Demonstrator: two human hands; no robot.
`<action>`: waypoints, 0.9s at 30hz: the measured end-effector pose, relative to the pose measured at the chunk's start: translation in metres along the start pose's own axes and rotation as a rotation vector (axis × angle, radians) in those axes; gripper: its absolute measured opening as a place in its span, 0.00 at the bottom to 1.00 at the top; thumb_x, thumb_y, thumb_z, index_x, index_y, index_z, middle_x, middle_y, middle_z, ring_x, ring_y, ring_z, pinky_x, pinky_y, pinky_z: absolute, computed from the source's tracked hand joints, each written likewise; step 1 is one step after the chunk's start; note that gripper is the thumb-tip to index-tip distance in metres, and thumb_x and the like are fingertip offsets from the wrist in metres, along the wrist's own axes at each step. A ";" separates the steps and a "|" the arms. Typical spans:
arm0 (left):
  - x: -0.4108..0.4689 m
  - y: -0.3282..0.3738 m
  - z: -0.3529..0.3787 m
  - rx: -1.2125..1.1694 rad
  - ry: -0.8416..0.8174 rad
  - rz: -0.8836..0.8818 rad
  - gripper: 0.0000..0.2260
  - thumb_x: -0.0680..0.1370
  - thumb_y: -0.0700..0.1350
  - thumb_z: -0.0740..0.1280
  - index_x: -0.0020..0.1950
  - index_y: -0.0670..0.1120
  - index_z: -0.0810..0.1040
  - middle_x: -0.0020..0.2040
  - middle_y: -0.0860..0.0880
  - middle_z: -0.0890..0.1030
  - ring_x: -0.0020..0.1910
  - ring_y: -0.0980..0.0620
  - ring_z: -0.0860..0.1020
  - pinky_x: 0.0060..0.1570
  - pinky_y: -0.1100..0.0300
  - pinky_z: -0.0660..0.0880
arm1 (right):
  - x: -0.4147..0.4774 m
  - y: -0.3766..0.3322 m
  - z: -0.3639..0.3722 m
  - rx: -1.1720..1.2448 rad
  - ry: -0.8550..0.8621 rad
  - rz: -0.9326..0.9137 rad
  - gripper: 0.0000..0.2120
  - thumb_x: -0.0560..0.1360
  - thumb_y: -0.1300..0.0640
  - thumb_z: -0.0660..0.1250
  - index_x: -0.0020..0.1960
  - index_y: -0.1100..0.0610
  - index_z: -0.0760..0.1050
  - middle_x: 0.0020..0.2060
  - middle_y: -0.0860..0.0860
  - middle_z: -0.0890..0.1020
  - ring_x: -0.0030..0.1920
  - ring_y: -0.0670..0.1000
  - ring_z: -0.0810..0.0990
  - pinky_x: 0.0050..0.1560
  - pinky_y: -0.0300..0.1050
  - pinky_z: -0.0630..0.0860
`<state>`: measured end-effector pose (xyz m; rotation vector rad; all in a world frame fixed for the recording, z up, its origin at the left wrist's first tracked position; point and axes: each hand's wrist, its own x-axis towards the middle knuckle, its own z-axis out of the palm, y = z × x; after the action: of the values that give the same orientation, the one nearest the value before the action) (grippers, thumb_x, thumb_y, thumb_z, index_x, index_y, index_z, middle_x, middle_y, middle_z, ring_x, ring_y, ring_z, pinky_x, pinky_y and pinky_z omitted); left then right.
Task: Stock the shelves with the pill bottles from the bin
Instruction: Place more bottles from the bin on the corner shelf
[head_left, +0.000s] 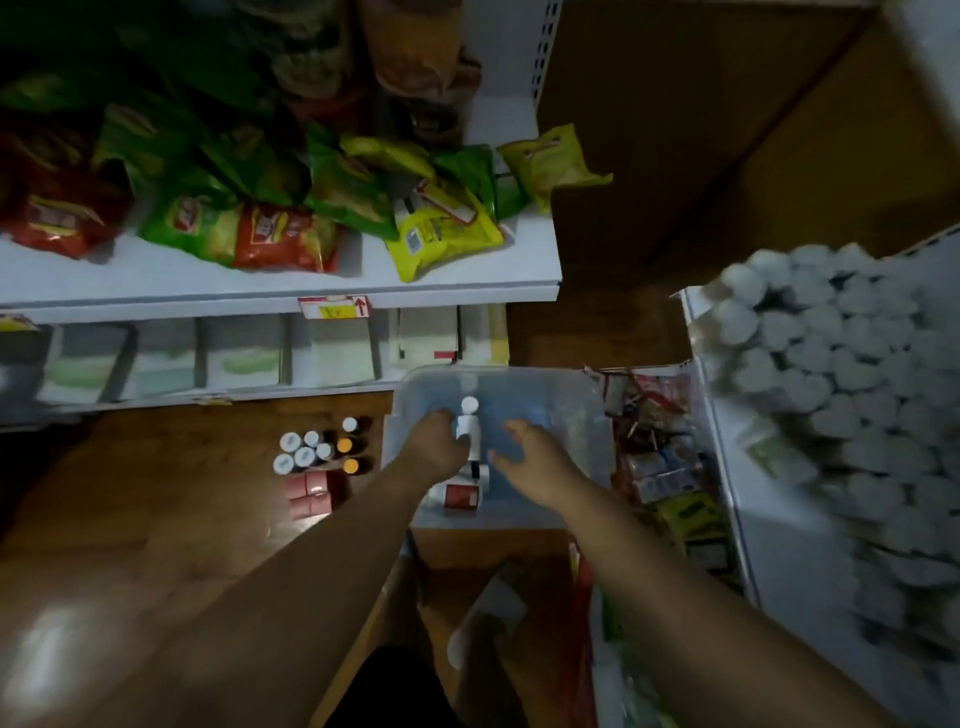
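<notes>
Stocking looks partly done. Nearest, both arms reach down into the clear bin (597, 415). The left hand (439, 444) curls its fingers round an upright white bottle (465, 427). The right hand (532, 454) hovers just beside it, fingers spread wide and holding nothing. By the left wrist, inside the bin, lie a second bottle (480, 470) and one red box (461, 494), so I judge two bottles are left, though blur may hide more. Left of the bin, on the wooden surface (182, 493), stands a bottle cluster (322, 449) of eight: six white caps and two orange, with red packs (309, 491) just nearer.
</notes>
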<state>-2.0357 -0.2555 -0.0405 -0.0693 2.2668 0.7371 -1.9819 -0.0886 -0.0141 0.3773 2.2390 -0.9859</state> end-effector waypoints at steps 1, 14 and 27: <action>0.017 -0.003 0.010 0.012 -0.010 -0.011 0.13 0.84 0.43 0.66 0.65 0.37 0.76 0.63 0.37 0.81 0.64 0.38 0.79 0.60 0.52 0.73 | 0.018 0.005 0.008 0.008 -0.011 0.005 0.30 0.82 0.47 0.69 0.79 0.55 0.64 0.75 0.56 0.71 0.74 0.57 0.72 0.70 0.50 0.70; 0.141 -0.036 0.080 0.070 0.248 -0.136 0.11 0.82 0.57 0.64 0.52 0.51 0.80 0.46 0.49 0.82 0.53 0.43 0.82 0.54 0.49 0.78 | 0.138 0.068 0.063 0.116 0.125 0.093 0.22 0.82 0.54 0.68 0.73 0.58 0.71 0.69 0.56 0.77 0.66 0.56 0.78 0.64 0.45 0.73; -0.056 0.078 -0.058 -0.820 0.287 0.449 0.10 0.82 0.39 0.71 0.62 0.48 0.84 0.55 0.52 0.87 0.56 0.55 0.85 0.57 0.61 0.80 | -0.009 -0.061 -0.050 0.761 0.399 -0.261 0.09 0.84 0.58 0.67 0.61 0.48 0.81 0.50 0.47 0.87 0.51 0.46 0.86 0.50 0.43 0.82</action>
<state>-2.0521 -0.2310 0.0678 -0.0540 2.0999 1.9662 -2.0278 -0.0928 0.0513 0.6629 2.1988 -2.0572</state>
